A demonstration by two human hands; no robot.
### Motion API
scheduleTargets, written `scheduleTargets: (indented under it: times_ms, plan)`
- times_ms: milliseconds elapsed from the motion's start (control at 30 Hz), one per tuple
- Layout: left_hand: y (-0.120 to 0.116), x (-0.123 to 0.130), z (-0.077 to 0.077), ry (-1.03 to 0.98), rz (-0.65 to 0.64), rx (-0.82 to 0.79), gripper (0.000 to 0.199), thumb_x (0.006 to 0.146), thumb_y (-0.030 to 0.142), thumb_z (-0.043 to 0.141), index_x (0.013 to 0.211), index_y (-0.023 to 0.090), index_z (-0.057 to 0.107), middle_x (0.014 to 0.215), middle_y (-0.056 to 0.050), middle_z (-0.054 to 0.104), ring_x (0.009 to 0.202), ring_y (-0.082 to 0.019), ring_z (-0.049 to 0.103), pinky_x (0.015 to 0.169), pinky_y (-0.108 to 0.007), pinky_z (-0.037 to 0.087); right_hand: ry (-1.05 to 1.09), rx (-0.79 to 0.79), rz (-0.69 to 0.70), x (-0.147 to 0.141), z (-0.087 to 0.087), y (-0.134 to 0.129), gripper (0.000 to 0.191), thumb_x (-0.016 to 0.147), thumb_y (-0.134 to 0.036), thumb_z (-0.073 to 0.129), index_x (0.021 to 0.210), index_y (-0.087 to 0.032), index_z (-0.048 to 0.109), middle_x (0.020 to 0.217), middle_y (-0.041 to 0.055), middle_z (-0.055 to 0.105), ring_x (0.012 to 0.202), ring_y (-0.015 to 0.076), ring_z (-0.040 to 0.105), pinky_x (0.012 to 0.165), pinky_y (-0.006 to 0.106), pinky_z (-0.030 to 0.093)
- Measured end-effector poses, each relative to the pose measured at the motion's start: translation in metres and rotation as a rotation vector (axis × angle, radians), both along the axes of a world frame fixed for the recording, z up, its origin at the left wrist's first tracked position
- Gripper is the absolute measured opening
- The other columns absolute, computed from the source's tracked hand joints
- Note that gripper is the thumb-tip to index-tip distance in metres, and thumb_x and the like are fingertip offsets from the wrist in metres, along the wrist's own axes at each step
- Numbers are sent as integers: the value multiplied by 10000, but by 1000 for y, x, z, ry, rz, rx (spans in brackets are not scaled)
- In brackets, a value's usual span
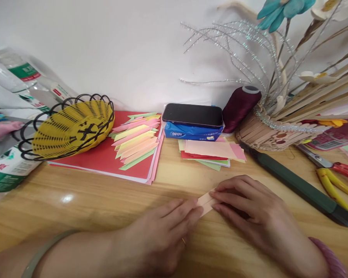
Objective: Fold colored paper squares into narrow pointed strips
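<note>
A small peach paper strip [206, 201] with a crease along its length lies slantwise between my hands, low over the wooden table. My left hand [165, 227] has its fingers together on the strip's near left end, covering that part. At the other end, my right hand [249, 208] pinches the paper between thumb and fingertips. Beyond the hands sits a stack of coloured paper slips [210, 150], with a peach one uppermost. Several folded paper pieces [137, 141] in pink, yellow, peach and green lie in a row to the left.
A yellow woven basket [72, 129] rests partly on red paper sheets [95, 166]. A phone [193, 114] lies on a blue tissue pack [191, 131], beside a dark red thread spool [240, 108]. To the right are a dark green cutter-like tool [298, 185], scissors [333, 166] and a flower holder [272, 133].
</note>
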State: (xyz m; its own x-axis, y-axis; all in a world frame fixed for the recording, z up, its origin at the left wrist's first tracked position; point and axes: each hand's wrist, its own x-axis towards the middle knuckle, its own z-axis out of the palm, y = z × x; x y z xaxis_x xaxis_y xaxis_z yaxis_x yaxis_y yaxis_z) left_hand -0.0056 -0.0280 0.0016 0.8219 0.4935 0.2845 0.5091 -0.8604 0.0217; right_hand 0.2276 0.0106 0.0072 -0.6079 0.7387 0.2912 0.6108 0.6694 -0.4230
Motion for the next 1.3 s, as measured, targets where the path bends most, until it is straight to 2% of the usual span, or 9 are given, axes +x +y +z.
scheduleTargets:
  times_ms: [267, 533, 633, 733, 800, 900, 1033, 1133, 1300]
  plan:
    - [4, -3, 0, -24, -78, 65, 324, 898, 110, 343, 1115, 80, 581, 1147, -89, 619, 1091, -214, 547, 909, -328, 446, 84, -253, -84, 2, -7, 7, 111, 859, -252, 522, 885, -251, 630, 927, 46, 608, 898, 200, 560, 752, 391, 475]
    - [8, -4, 1, -45, -100, 43, 332, 919, 112, 322, 1115, 73, 588, 1159, -66, 619, 1116, -191, 529, 964, -296, 411, 98, -306, -74, 3, -2, 9, 231, 860, -178, 451, 992, -247, 628, 956, 57, 621, 930, 208, 570, 806, 428, 475]
    - [10, -5, 1, -62, -97, 19, 317, 933, 118, 333, 1118, 90, 589, 1176, -48, 610, 1135, -192, 513, 982, -311, 401, 95, -249, -73, 5, -2, 8, 259, 861, -153, 431, 1019, -242, 615, 957, 53, 631, 927, 195, 575, 786, 399, 486]
    - [10, -5, 1, -29, -95, 34, 320, 936, 125, 330, 1134, 89, 578, 1197, -53, 595, 1159, -205, 490, 1004, -345, 377, 49, -51, -60, 4, -1, 0, 275, 865, -139, 419, 1039, -232, 610, 989, 64, 641, 939, 197, 579, 763, 388, 484]
    - [8, -5, 1, 19, -93, 60, 330, 937, 135, 323, 1165, 82, 556, 1218, -60, 580, 1175, -207, 474, 1020, -355, 354, -12, 138, 8, 1, 1, -10, 314, 864, -134, 404, 1101, -218, 593, 1050, 71, 649, 993, 206, 574, 806, 409, 466]
    - [4, -4, 1, 104, -72, 100, 341, 938, 168, 345, 1221, 75, 511, 1268, -78, 538, 1223, -216, 427, 1046, -358, 312, -151, 292, 144, -5, 1, -23, 385, 860, -129, 394, 1214, -172, 538, 1180, 67, 618, 1127, 198, 525, 937, 410, 420]
    - [0, -3, 3, 174, -5, 57, 343, 934, 236, 391, 1234, 113, 503, 1313, -64, 495, 1270, -270, 364, 1048, -395, 301, -318, 331, 199, -5, -3, -30, 440, 848, -236, 461, 1272, -121, 489, 1311, 124, 499, 1200, 243, 465, 914, 418, 461]
    - [3, -7, 8, 149, 29, -19, 310, 923, 269, 446, 1209, 177, 525, 1324, -9, 487, 1301, -301, 302, 1046, -439, 296, -369, 332, 253, 1, -7, -29, 614, 816, -410, 524, 1325, -84, 417, 1368, 153, 416, 1239, 275, 414, 879, 416, 491]
    - [14, -15, 23, -60, -26, -72, 179, 922, 202, 457, 936, 181, 635, 1150, -2, 620, 1282, -254, 352, 1070, -480, 235, -394, 358, 284, 7, -9, -26, 790, 769, -564, 527, 1353, -57, 366, 1401, 175, 352, 1266, 291, 370, 824, 390, 527]
